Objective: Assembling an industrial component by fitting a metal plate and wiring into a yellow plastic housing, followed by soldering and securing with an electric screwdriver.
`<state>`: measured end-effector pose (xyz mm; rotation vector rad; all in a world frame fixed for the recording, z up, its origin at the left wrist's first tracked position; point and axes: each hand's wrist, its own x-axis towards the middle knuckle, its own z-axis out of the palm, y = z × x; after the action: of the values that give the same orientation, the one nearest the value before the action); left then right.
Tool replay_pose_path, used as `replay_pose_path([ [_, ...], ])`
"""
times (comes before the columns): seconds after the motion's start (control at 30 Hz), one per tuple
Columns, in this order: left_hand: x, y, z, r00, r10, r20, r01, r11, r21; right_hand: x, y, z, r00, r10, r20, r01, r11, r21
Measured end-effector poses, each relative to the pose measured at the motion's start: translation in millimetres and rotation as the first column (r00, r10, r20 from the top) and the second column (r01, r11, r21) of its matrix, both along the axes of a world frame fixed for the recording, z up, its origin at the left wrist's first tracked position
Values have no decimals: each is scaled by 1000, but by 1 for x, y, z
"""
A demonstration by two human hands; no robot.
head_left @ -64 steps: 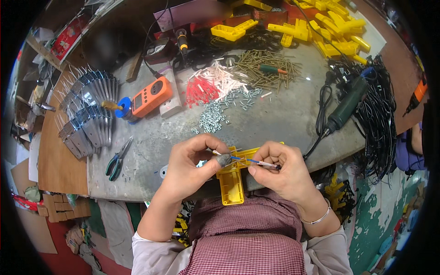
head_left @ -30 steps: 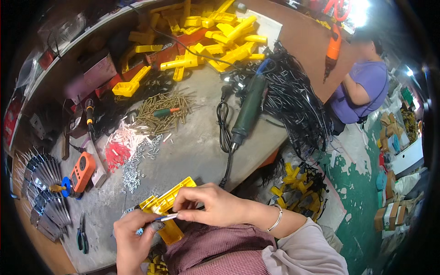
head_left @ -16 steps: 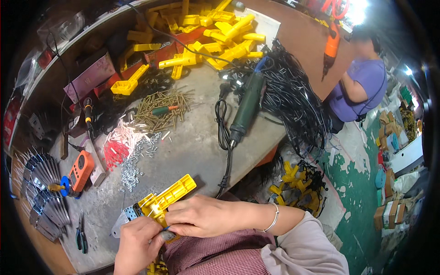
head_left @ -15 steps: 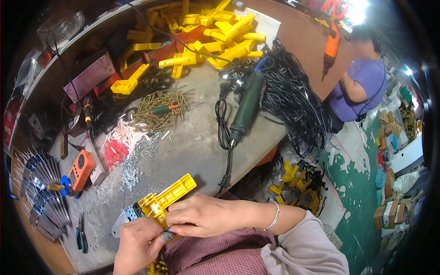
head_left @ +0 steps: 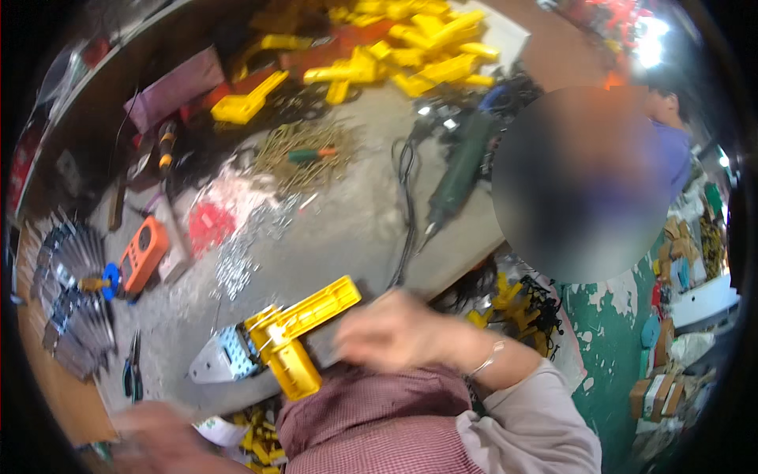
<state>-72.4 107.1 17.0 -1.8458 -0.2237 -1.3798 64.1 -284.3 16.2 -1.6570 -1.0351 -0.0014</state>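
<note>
A yellow plastic tool housing (head_left: 304, 328) lies at the near edge of the table, apart from both hands. A grey metal plate (head_left: 212, 359) with a perforated light-blue piece (head_left: 238, 347) is joined to its left end. Just right of the housing is my right hand (head_left: 391, 336), its fingers smeared by motion. My left hand (head_left: 162, 434) is at the lower left, off the housing and below the black-handled pliers (head_left: 134, 375); blur hides its fingers. Whether either hand holds anything cannot be made out.
Small metal nuts (head_left: 235, 268), red pieces (head_left: 212, 225) and long brass-coloured screws (head_left: 304, 158) lie in heaps. A green electric screwdriver (head_left: 462, 178) rests at right. Behind are piled yellow housings (head_left: 434, 67); at left stand an orange device (head_left: 144, 249) and fanned metal blades (head_left: 75, 249).
Both hands have let go of the yellow housing. My left hand has moved down and left, my right hand to the right. The view has shifted, and a blurred patch covers the person at right.
</note>
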Motion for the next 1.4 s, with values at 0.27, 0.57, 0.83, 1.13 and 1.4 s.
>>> replay_pose_path([
  [0.27,-13,-18,75,381,-662,-645,-590,363,-721,3,22,5,713,145,-686,65,960,271],
  [0.57,103,-63,57,328,-856,-400,-166,365,-916,-1,32,-10,773,24,-634,146,965,216],
  [0.83,216,-66,25,444,-767,-464,-20,509,-861,-7,35,-20,845,62,-531,207,877,433],
  [1.13,226,-84,9,494,-544,-678,-245,661,-709,-1,33,-29,852,53,-520,222,864,453],
  [1.4,223,-86,3,523,-586,-620,-212,614,-760,-1,33,-20,841,38,-539,269,835,479],
])
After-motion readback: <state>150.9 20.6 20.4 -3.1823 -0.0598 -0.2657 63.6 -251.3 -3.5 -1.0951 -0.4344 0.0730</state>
